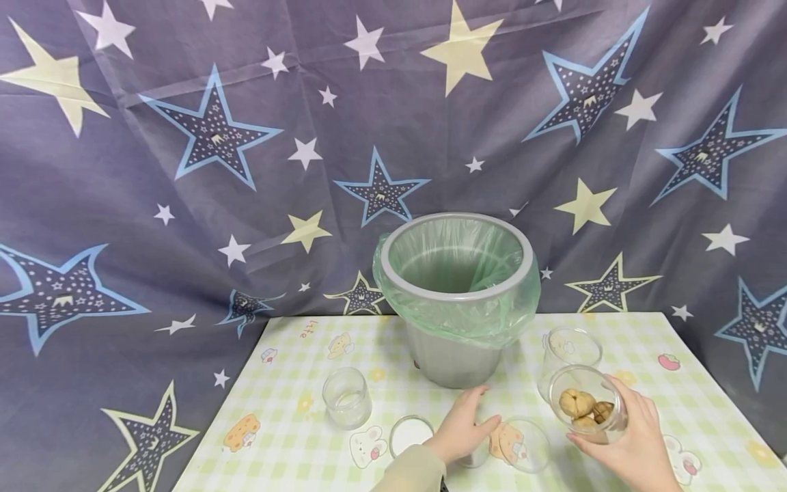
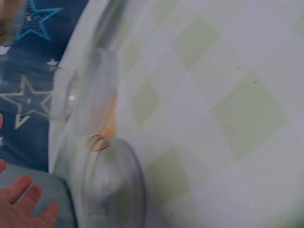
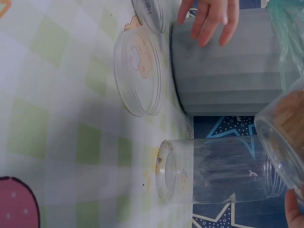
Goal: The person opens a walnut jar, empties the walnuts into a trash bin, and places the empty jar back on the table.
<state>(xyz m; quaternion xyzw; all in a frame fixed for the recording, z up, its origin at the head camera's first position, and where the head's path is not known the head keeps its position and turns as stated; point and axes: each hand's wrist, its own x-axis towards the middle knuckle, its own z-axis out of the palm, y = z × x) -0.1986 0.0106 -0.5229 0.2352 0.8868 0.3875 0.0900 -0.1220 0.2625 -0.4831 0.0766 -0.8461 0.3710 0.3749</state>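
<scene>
My right hand (image 1: 642,430) grips a clear plastic jar (image 1: 617,432), tilted so its mouth faces the head camera. Several walnuts (image 1: 578,403) lie inside. Just behind it a taller clear jar (image 3: 218,171) stands upright on the table, with no lid on. My left hand (image 1: 464,427), fingers loosely spread and holding nothing, hovers in front of the bin. Beneath and beside that hand lie clear round lids, one (image 1: 473,459) partly hidden by it and another (image 3: 137,71) flat to its right.
A grey bin (image 1: 455,362) lined with a green bag (image 1: 492,318) stands at the back middle. To the left are a short clear jar (image 1: 347,400) and a round, pale-centred piece (image 1: 412,435). A checked cloth (image 1: 295,451) covers the table; a star-print curtain (image 1: 246,225) hangs behind.
</scene>
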